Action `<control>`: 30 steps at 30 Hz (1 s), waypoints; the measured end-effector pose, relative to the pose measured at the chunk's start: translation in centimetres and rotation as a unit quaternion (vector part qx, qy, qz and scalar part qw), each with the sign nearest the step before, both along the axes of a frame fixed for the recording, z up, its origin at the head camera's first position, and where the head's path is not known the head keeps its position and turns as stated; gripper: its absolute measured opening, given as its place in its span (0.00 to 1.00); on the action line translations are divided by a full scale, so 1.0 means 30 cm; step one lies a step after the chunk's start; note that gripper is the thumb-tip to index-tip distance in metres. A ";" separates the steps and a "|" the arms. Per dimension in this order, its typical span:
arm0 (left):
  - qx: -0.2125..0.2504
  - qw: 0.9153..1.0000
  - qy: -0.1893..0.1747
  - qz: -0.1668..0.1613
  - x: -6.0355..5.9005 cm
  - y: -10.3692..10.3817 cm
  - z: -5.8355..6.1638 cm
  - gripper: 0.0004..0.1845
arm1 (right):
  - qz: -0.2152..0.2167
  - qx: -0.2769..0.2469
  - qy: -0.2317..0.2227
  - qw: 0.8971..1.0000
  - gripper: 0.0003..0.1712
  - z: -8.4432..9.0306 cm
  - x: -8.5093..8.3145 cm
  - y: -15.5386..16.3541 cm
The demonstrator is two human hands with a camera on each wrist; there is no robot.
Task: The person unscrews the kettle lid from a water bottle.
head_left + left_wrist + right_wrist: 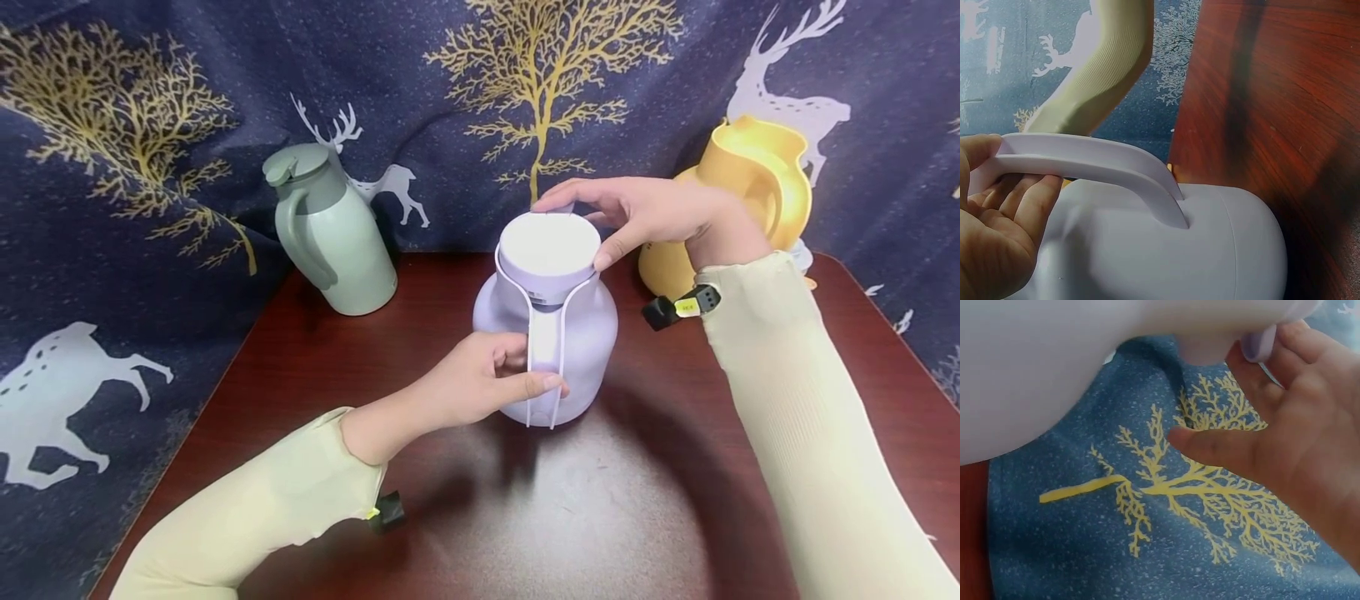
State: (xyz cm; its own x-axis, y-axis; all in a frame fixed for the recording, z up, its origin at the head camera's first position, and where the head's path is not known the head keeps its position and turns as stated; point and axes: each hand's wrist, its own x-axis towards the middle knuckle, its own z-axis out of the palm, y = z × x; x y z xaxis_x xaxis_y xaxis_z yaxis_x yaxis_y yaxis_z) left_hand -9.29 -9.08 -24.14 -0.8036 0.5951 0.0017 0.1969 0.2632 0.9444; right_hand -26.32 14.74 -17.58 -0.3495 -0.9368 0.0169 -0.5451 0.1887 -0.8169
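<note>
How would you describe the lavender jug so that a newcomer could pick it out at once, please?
In the head view, find the dark reddish-brown table with a green jug at the left and a yellow jug at the right. Between them is the lavender jug, its handle facing the viewer. Unlike its neighbours, it is pale purple, and the left hand grips its handle.

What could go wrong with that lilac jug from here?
The lilac jug might twist or tip: the left hand holds it by the handle alone, while the right hand is at the lid. The right forearm could also bump the yellow jug behind it.
</note>
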 end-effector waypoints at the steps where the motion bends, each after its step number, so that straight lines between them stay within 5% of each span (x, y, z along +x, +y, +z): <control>1: 0.001 1.000 0.001 -0.001 -0.001 0.001 0.001 0.15 | 0.003 0.006 -0.001 1.000 0.41 0.005 -0.004 0.001; 9: -0.005 1.000 0.003 0.002 -0.004 -0.001 -0.001 0.15 | 0.002 0.029 0.003 1.000 0.40 0.055 -0.002 0.007; 12: -0.004 1.000 0.002 0.001 -0.001 -0.001 -0.003 0.15 | -0.083 -0.028 0.000 0.996 0.37 0.034 0.051 0.008; 14: -0.003 1.000 0.004 0.001 0.001 0.000 -0.005 0.15 | -0.181 -0.079 0.009 0.980 0.36 0.002 0.109 -0.001; 17: 0.003 1.000 0.006 0.001 0.003 0.001 -0.005 0.14 | -0.321 -0.141 0.049 0.935 0.36 -0.065 0.206 -0.028; 21: 0.006 1.000 0.003 0.003 0.006 0.001 -0.005 0.15 | -0.411 -0.157 0.116 0.890 0.41 -0.141 0.308 -0.064; 26: -0.005 1.000 0.001 0.006 0.005 0.003 -0.008 0.16 | -0.453 -0.150 0.175 0.861 0.51 -0.175 0.362 -0.098; 30: -0.011 1.000 0.004 0.008 0.002 0.002 -0.006 0.16 | -0.466 -0.142 0.175 0.856 0.46 -0.165 0.368 -0.118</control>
State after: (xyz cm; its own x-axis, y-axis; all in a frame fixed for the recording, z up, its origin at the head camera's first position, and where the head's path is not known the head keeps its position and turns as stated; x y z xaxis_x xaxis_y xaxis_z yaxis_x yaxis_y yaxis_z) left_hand -9.23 -9.02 -24.32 -0.8128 0.5825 -0.0051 0.2001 0.2874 0.9367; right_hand -15.29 11.21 -22.53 -0.8697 -0.1951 0.4535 -0.4864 0.4956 -0.7196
